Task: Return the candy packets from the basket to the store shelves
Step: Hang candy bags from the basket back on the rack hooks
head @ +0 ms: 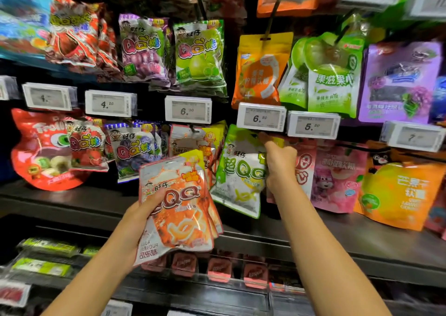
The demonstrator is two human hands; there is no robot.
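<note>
Orange candy packets (pixel 179 207) in left hand (pixel 140 215), right hand (pixel 280 163) gripping green packet (pixel 239 170)

Shop, hanging candy packets (pixel 199 52), price tags (pixel 261 117)

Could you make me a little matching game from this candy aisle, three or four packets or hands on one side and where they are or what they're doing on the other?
1. left hand
2. right hand
3. purple pouch
4. 6.90 price tag

a. grips the green-white packet
b. hangs upper right
c. grips the orange cola packets
d. sits under the green QQ bag

Pairs: 1-c, 2-a, 3-b, 4-d
</note>
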